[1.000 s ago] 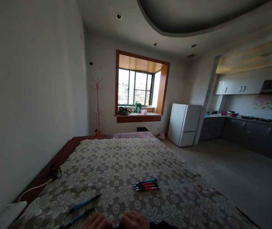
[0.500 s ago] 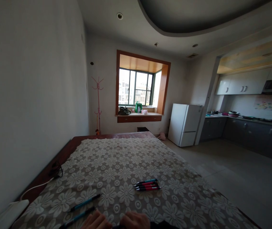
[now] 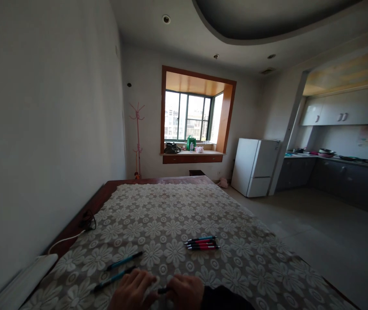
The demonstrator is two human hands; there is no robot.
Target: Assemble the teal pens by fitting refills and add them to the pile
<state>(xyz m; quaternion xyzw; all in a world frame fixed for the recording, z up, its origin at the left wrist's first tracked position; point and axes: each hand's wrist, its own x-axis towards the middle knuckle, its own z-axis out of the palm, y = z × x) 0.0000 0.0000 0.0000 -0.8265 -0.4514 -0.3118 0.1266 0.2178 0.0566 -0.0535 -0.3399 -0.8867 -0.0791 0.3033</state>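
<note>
Hands together over one pen.
Left hand (image 3: 132, 290) and right hand (image 3: 184, 292) pinch a dark pen (image 3: 162, 290) at 6 o'clock; no legible writing.

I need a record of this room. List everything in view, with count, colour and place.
tablecloth: 1, white floral lace, over the table
pens near the hands: 2, blue and black, left on cloth
pen cluster: about 4, red, blue, black, centre-right
power strip: 1, white, left edge
fridge: 1, white, beside kitchen
coat stand: 1, pink, far corner
window: 1, wood-framed, far wall
left hand: near bottom edge, touching a small dark object
right hand: beside it, touching the same object
</note>
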